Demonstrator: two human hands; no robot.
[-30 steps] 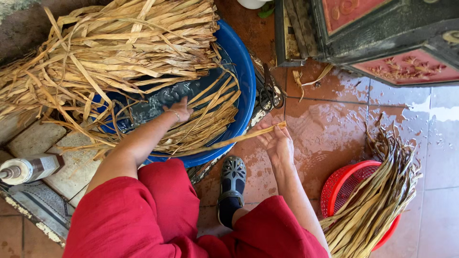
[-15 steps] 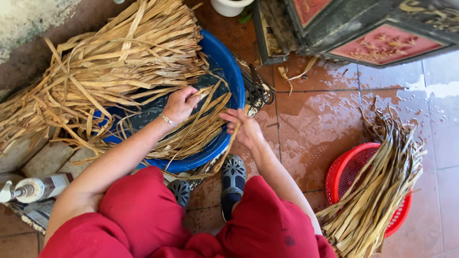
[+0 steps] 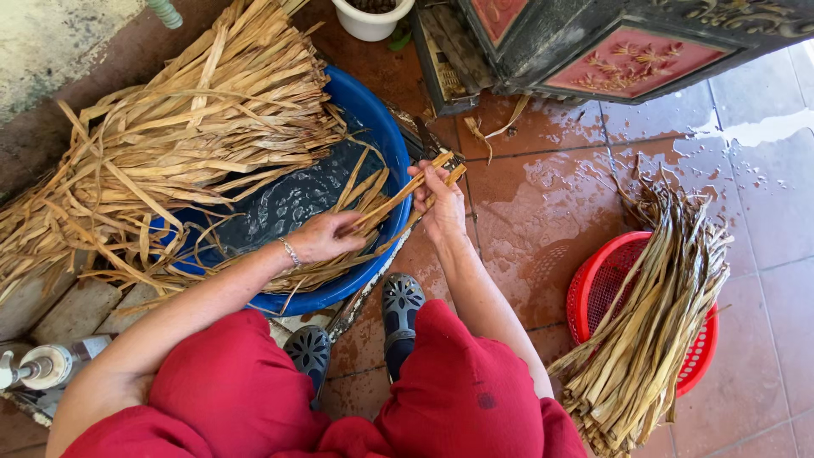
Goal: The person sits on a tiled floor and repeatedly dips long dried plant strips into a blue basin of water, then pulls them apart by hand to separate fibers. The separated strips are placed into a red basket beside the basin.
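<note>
A blue plastic basin [image 3: 386, 144] holds dark water and a big heap of long dry tan leaves [image 3: 195, 127]. My left hand [image 3: 322, 237] is over the basin's near side, gripping a few wet leaf strips [image 3: 394, 199]. My right hand [image 3: 441, 208] is at the basin's right rim, closed on the far end of the same strips, which stretch between both hands. I am seated in red clothes [image 3: 449, 390] with dark perforated shoes [image 3: 400, 304] below the basin.
A red mesh basket [image 3: 593, 288] on the right holds a bundle of soaked leaves [image 3: 653, 314]. Wet terracotta floor tiles [image 3: 543, 187] lie between. A dark carved cabinet [image 3: 610, 42] and a white pot [image 3: 373, 21] stand at the top. A bottle [image 3: 42, 366] lies at lower left.
My right hand moved from the floor side up to the basin rim. Both hands have taken hold of a few strips and lifted them over the rim.
</note>
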